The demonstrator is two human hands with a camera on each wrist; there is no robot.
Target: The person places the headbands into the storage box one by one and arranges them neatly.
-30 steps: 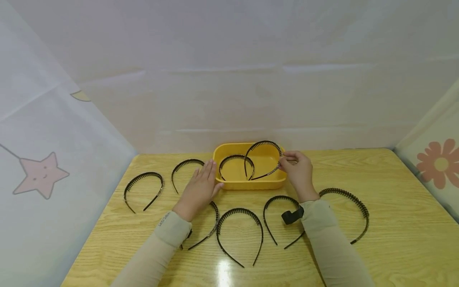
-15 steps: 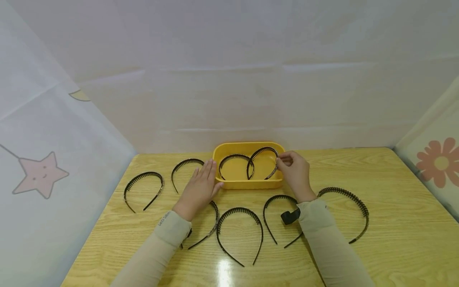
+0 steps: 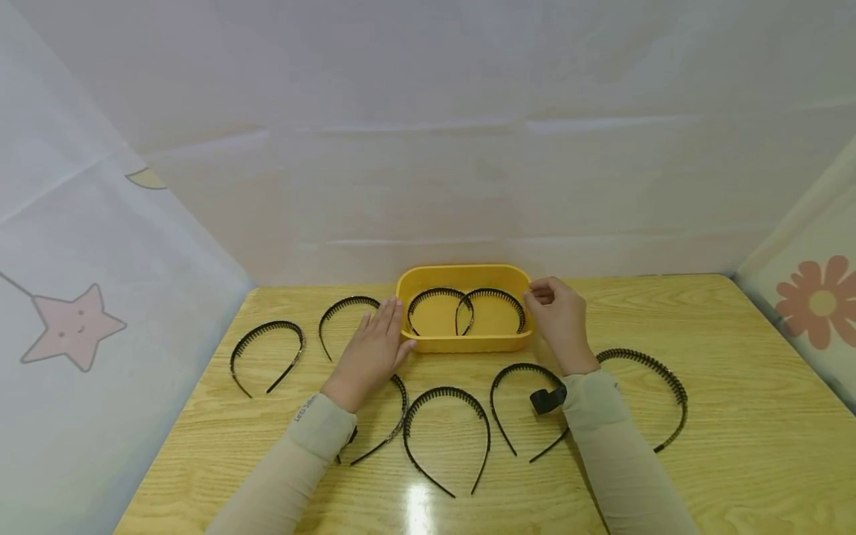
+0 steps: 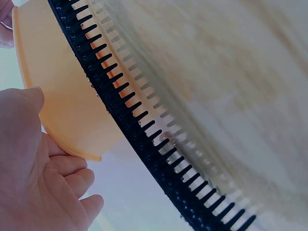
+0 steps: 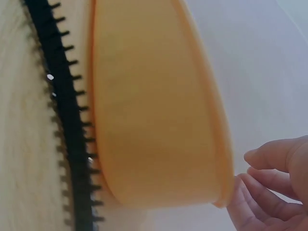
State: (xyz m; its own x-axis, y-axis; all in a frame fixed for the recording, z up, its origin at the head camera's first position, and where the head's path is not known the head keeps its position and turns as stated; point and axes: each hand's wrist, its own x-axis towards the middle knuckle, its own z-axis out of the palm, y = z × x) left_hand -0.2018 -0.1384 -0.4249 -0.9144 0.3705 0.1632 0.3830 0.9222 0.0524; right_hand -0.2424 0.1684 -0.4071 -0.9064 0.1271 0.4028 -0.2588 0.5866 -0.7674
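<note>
Two black toothed headbands lie inside a yellow plastic basket [image 3: 468,345]: the left headband [image 3: 441,290] overlaps the right headband [image 3: 500,290] near the middle. My left hand [image 3: 368,358] rests against the basket's left side with its fingers stretched out. At the right rim is my right hand [image 3: 563,319], fingers loosely bent and nothing between them. In the right wrist view its thumb [image 5: 269,155] stands apart from the fingers, which touch or nearly touch the basket's edge. A headband [image 4: 130,122] on the table crosses the left wrist view, in front of the basket.
Several more headbands lie on the wooden table: one at far left [image 3: 267,325], one front middle [image 3: 446,391], one far right [image 3: 642,356], others partly under the hands and sleeves. A pale sheet [image 3: 428,193] hangs behind the basket.
The right hand has lowered a headband into the basket's right half and let go of it. It then shifted slightly right to the rim. The left hand stays in place.
</note>
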